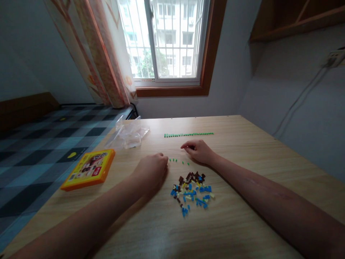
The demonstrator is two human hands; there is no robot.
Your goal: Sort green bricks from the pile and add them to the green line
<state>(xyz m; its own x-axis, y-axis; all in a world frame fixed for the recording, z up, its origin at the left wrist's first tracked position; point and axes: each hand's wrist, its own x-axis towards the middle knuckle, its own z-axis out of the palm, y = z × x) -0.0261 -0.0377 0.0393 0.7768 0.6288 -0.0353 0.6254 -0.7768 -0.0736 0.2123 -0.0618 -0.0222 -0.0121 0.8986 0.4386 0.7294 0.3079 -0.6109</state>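
left grip (pixel 152 169) beside green bricks (pixel 173 160); wood table (pixel 151 230), barred window (pixel 176 46) beyond.

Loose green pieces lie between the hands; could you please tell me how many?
5 green pieces: three beside the left hand, two nearer the right hand; more may be hidden.

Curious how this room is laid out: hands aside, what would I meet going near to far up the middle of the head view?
Mixed pile of small bricks, a few loose green pieces, long row of green pieces, window.
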